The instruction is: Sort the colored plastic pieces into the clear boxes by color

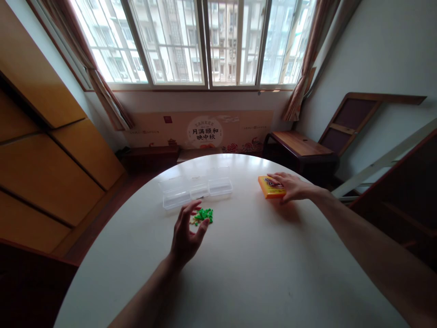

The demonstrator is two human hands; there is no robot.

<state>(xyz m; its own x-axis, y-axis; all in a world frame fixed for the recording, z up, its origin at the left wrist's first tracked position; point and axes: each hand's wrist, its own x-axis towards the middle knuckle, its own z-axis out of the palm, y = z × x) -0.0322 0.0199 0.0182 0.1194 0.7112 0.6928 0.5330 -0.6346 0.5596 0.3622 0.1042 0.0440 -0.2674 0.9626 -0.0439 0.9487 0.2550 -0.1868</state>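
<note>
On the white round table (239,264), a small heap of bright green pieces (205,215) lies with a few pale yellow pieces (195,222) at its left side. My left hand (186,234) hovers by this heap, thumb and fingers apart, holding nothing. Behind it stand three clear plastic boxes (220,187) in a row, their transparent lids tipped back. To the right, my right hand (293,187) grips an orange and yellow box (268,189) with dark lettering, fingers over its top and thumb at the near right corner. My palm covers the box's right end.
Beyond the table's far edge, a wooden stool or chair (303,143) stands at the right below the window (208,43). A printed banner board (249,127) leans under the sill. Wooden cabinets (34,182) line the left side. A folded chair (355,118) leans on the right wall.
</note>
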